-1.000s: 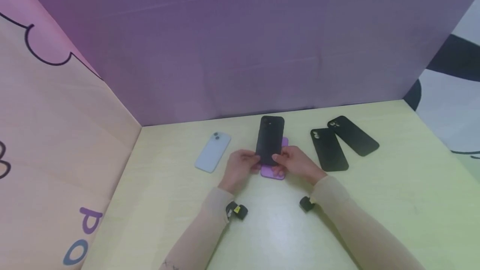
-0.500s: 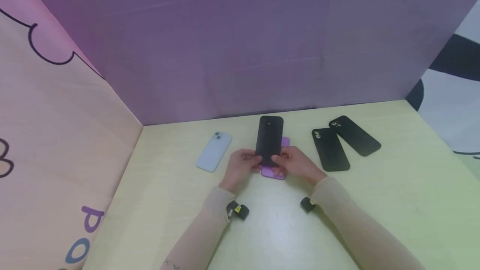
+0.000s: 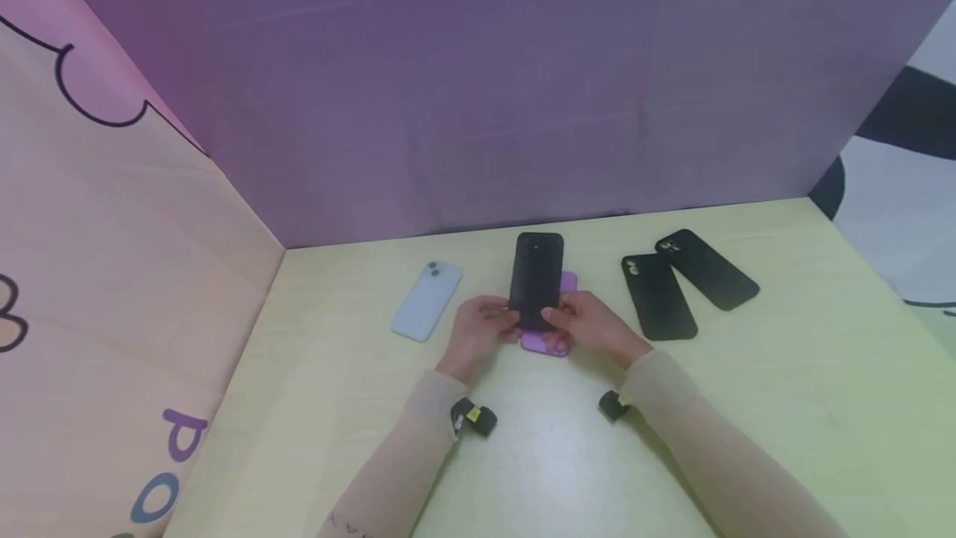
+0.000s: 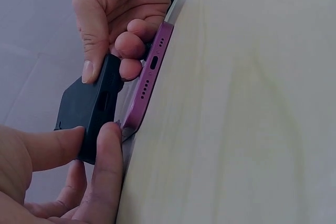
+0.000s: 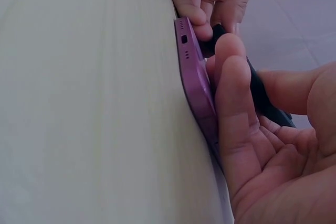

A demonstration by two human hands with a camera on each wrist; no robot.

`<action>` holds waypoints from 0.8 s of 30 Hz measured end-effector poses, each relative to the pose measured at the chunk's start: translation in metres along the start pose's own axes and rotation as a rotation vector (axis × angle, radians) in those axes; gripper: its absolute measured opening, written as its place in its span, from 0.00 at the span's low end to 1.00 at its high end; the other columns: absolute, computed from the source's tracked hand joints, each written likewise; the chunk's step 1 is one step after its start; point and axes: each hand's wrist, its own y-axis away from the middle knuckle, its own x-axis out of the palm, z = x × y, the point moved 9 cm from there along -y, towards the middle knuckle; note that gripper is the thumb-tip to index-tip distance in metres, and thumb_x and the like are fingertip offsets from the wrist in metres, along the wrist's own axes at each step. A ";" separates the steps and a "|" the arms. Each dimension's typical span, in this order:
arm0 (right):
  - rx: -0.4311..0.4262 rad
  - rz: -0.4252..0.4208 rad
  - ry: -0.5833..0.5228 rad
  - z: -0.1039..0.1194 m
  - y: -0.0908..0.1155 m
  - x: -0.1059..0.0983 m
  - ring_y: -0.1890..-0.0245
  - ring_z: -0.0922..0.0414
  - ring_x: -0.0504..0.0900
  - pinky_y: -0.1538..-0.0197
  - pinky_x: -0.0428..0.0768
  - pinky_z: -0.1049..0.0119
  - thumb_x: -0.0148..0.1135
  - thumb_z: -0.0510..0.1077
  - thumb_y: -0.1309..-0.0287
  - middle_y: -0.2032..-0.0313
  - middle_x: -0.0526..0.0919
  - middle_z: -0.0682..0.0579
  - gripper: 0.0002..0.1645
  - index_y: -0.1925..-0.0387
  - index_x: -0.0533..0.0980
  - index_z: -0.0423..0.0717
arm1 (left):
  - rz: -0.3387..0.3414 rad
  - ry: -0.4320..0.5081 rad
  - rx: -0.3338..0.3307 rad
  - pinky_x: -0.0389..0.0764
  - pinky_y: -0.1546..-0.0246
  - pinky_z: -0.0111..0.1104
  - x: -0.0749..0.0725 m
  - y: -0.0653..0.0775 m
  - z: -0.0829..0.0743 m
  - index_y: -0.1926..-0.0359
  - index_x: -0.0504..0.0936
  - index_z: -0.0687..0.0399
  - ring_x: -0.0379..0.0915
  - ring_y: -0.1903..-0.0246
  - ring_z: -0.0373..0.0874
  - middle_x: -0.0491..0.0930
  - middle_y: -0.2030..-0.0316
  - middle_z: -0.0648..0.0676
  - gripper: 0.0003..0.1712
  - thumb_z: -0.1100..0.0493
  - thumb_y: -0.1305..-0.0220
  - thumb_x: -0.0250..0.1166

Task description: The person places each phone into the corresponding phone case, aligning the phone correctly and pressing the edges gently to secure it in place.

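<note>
A black phone case [image 3: 536, 285] is held up over a purple phone [image 3: 541, 344], which lies on the table and shows past the case's side and bottom. My left hand [image 3: 475, 335] pinches the case's lower left corner between thumb and fingers. Opposite it, my right hand [image 3: 593, 326] pinches the lower right corner, thumb on the case's back and fingers beneath, next to the phone. In the left wrist view, the case's bottom edge has a slot and stands apart from the purple phone [image 4: 139, 95]. The right wrist view shows the phone's port end [image 5: 191, 66] near my right fingers.
A pale blue phone [image 3: 426, 301] lies camera side up on the left of the table [image 3: 538, 471]. To the right are two more black phone cases, one [image 3: 659, 297] nearer and one [image 3: 707, 270] angled behind it. A purple cloth wall [image 3: 478, 106] rises along the back edge.
The top of the black phone case has tilted slightly, so its camera opening looks a little different. Both hands keep their grip in nearly the same place.
</note>
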 end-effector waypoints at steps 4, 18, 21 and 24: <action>-0.006 0.005 0.000 0.001 0.000 0.000 0.75 0.58 0.85 0.66 0.88 0.63 0.55 0.42 0.25 0.72 0.87 0.45 0.14 0.57 0.75 0.31 | 0.004 -0.002 0.000 0.90 0.57 0.35 0.000 -0.001 0.001 0.42 0.76 0.69 0.86 0.68 0.43 0.85 0.53 0.68 0.20 0.68 0.33 0.65; 0.000 0.023 -0.012 0.002 0.001 0.002 0.75 0.58 0.85 0.65 0.88 0.63 0.55 0.41 0.25 0.72 0.86 0.45 0.13 0.57 0.74 0.31 | 0.013 -0.073 -0.008 0.89 0.62 0.32 0.001 0.001 0.001 0.40 0.77 0.67 0.83 0.71 0.41 0.86 0.58 0.64 0.21 0.70 0.34 0.62; -0.001 0.027 -0.009 0.002 0.001 0.003 0.75 0.58 0.85 0.65 0.89 0.62 0.55 0.41 0.25 0.72 0.86 0.46 0.12 0.58 0.74 0.31 | 0.017 -0.083 -0.016 0.89 0.62 0.32 0.001 0.001 0.001 0.40 0.76 0.67 0.82 0.71 0.42 0.85 0.58 0.64 0.21 0.70 0.34 0.62; -0.003 0.032 -0.011 0.003 0.002 0.003 0.75 0.58 0.85 0.64 0.89 0.62 0.54 0.40 0.25 0.73 0.85 0.46 0.12 0.58 0.74 0.31 | 0.019 -0.091 -0.022 0.89 0.63 0.33 0.001 0.002 0.002 0.40 0.76 0.67 0.82 0.71 0.42 0.85 0.58 0.64 0.21 0.70 0.33 0.61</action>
